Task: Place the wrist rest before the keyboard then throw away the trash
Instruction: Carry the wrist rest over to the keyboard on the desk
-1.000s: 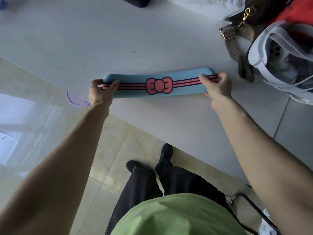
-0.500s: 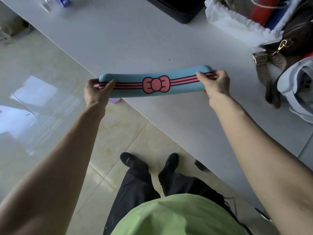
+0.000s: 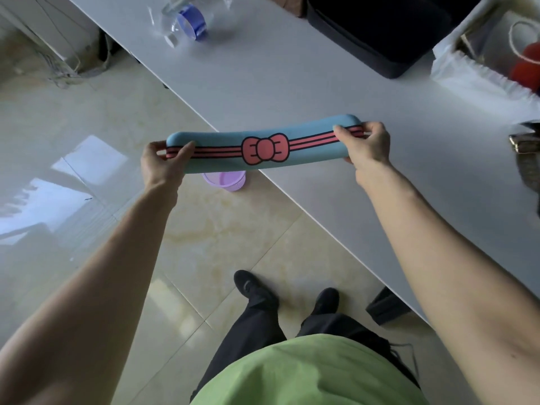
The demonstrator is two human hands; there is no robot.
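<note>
The blue wrist rest, printed with a pink bow and stripes, is held level in the air across the white table's near edge. My left hand pinches its left end out over the floor. My right hand grips its right end above the tabletop. Clear plastic wrapping with a blue label lies at the far left of the table. No keyboard is recognisable; a flat black object lies at the table's far side.
A purple bin stands on the tiled floor under the wrist rest, beside the table edge. A white-lined basket and a brown bag strap sit at the right of the table. My feet stand near the table.
The wrist rest has come off the table and moved left with both hands still on it. The view has swung left, bringing the plastic wrapping and the black object into sight.
</note>
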